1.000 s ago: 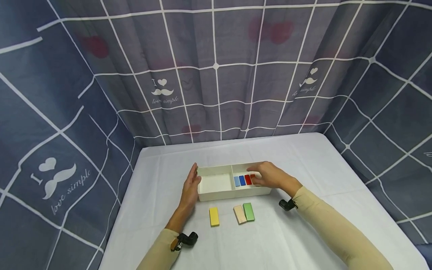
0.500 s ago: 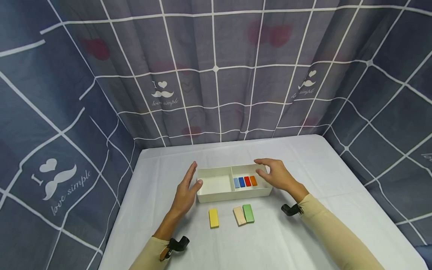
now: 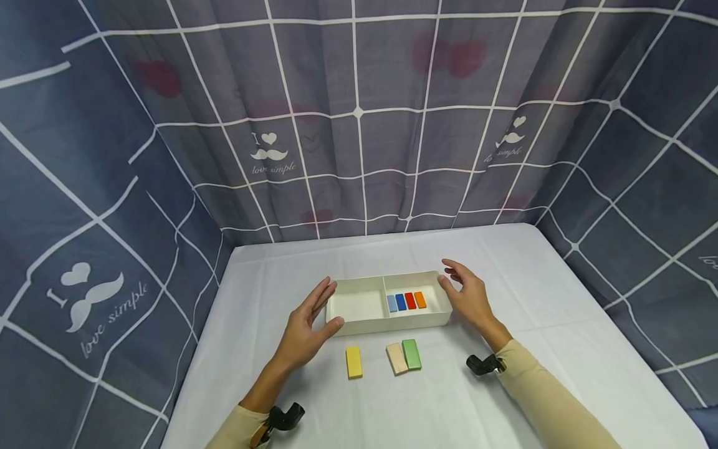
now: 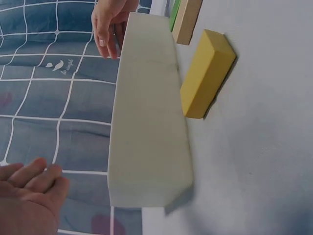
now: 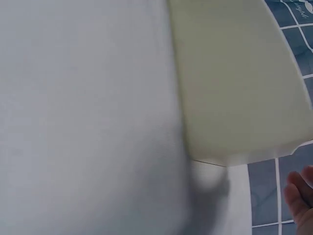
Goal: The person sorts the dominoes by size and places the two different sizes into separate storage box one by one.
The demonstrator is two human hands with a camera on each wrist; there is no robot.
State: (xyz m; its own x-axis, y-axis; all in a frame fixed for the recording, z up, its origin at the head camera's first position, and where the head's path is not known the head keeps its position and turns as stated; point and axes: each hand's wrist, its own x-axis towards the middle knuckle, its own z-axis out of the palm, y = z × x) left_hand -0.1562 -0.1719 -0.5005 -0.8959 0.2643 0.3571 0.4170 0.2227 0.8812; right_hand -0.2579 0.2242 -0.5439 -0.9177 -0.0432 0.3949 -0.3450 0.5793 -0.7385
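Observation:
A white two-compartment tray (image 3: 359, 325) sits mid-table. Its right compartment holds light blue (image 3: 392, 304), blue (image 3: 401, 302), red (image 3: 411, 300) and orange (image 3: 420, 300) blocks; the left compartment holds nothing. My left hand (image 3: 321, 308) is spread open beside the tray's left end, thumb near the front corner. My right hand (image 3: 457, 280) is open at the tray's right end. Neither holds anything, and contact with the tray cannot be told. In the left wrist view the tray wall (image 4: 146, 122) stands next to my left fingers (image 4: 29, 196). The right wrist view shows the tray wall (image 5: 234, 83) close up.
In front of the tray lie a yellow block (image 3: 353, 362), a beige block (image 3: 397, 358) and a green block (image 3: 411, 353), the last two side by side. The white tablecloth (image 3: 505, 262) is enclosed on three sides by a grey checked curtain (image 3: 359, 125).
My right hand has come out of the right compartment, leaving the orange block there, and moved to the tray's right end. My left hand drew back slightly and spread wider.

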